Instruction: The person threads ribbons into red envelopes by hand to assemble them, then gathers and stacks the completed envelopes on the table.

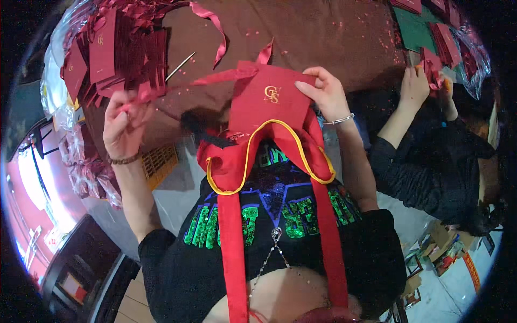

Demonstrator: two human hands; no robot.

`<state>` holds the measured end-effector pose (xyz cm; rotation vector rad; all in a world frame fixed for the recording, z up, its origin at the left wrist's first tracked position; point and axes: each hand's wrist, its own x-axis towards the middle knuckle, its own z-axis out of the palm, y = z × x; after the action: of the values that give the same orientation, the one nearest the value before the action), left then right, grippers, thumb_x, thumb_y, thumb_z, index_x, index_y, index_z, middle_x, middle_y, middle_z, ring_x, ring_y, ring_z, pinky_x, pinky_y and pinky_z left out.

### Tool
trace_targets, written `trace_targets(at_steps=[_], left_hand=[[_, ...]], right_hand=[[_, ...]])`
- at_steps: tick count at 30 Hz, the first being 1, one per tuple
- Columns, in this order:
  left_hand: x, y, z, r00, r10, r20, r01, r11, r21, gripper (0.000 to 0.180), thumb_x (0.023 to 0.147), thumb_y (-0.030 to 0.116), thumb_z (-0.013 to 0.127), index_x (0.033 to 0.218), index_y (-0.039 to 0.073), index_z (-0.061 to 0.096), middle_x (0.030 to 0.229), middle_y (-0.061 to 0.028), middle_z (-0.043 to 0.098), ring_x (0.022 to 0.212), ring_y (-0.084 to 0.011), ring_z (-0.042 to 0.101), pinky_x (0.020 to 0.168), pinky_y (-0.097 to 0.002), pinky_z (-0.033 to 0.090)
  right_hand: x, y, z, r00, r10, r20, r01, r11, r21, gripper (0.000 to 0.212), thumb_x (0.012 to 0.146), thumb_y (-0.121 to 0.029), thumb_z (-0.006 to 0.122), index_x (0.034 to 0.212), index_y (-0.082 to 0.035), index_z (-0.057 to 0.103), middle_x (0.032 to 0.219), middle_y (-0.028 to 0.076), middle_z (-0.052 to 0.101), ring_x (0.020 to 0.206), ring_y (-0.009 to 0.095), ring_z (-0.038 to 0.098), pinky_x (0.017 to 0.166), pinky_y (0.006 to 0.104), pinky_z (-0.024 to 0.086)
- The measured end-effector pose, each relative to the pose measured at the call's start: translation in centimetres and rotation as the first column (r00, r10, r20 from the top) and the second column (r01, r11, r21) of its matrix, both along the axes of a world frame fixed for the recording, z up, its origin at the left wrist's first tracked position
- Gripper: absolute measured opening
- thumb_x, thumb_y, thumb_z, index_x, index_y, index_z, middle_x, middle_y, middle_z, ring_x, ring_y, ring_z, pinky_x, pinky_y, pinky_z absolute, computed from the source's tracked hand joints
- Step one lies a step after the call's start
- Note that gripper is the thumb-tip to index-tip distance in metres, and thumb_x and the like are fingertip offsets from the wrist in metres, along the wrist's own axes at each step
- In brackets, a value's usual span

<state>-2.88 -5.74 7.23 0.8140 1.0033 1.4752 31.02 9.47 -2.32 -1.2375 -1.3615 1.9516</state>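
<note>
A red apron (pixel 230 162) with yellow trim lay nearest the camera. At left, stacked red cards (pixel 105 54) sat on the brown-covered table (pixel 318 40). The left hand (pixel 125 123) was closed on a red ribbon (pixel 223 77), stretched toward the single red card (pixel 264 107) just beyond the apron. The right hand (pixel 327 96) pinched that card's upper right corner. Farther right, a co-worker's hands (pixel 416 89) held something red.

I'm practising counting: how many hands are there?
4: the person's left hand holding a ribbon, right hand holding the red card, a co-worker's nearer hand and farther hand, upper right.
</note>
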Motion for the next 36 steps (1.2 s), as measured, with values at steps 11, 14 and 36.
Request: trace_targets(at_steps=[11, 14, 36], left_hand=[[11.6, 9.2, -1.2, 0.626, -0.175, -0.76, 0.217, 0.975, -0.046, 0.015, 0.083, 0.013, 0.056, 0.089, 0.0, 0.06, 0.091, -0.0102, 0.062, 0.076, -0.0175, 0.059, 0.068, -0.0266, 0.046], [14.4, 9.2, -4.2, 0.633, -0.302, -0.713, 0.196, 0.953, -0.23, 0.013, 0.082, 0.013, 0.056, 0.088, 0.002, 0.06, 0.079, -0.0121, 0.063, 0.073, -0.024, 0.061, 0.064, -0.0295, 0.046], [17.4, 9.0, -7.2, 0.009, 0.273, -0.962, 0.099, 0.957, 0.272, 0.013, 0.068, 0.016, 0.066, 0.072, 0.011, 0.054, 0.07, -0.0029, 0.051, 0.074, -0.0195, 0.05, 0.069, -0.0373, 0.031]], right_hand=[[-0.1, 0.1, 0.9, 0.989, 0.116, 0.092, -0.114, 0.993, -0.037, 0.027, 0.083, -0.011, 0.06, 0.107, -0.003, 0.051, 0.079, 0.001, 0.06, 0.067, 0.004, 0.054, 0.057, 0.0178, 0.043], [0.1, 0.1, 0.8, 0.992, 0.111, 0.057, -0.107, 0.992, -0.072, 0.028, 0.084, -0.012, 0.06, 0.109, -0.003, 0.05, 0.078, 0.001, 0.06, 0.066, 0.003, 0.053, 0.056, 0.0178, 0.043], [-0.3, -0.9, 1.4, 0.998, 0.042, 0.039, -0.042, 0.999, -0.005, 0.026, 0.082, -0.005, 0.06, 0.106, -0.002, 0.051, 0.086, 0.003, 0.062, 0.075, 0.006, 0.057, 0.064, 0.0193, 0.045]])
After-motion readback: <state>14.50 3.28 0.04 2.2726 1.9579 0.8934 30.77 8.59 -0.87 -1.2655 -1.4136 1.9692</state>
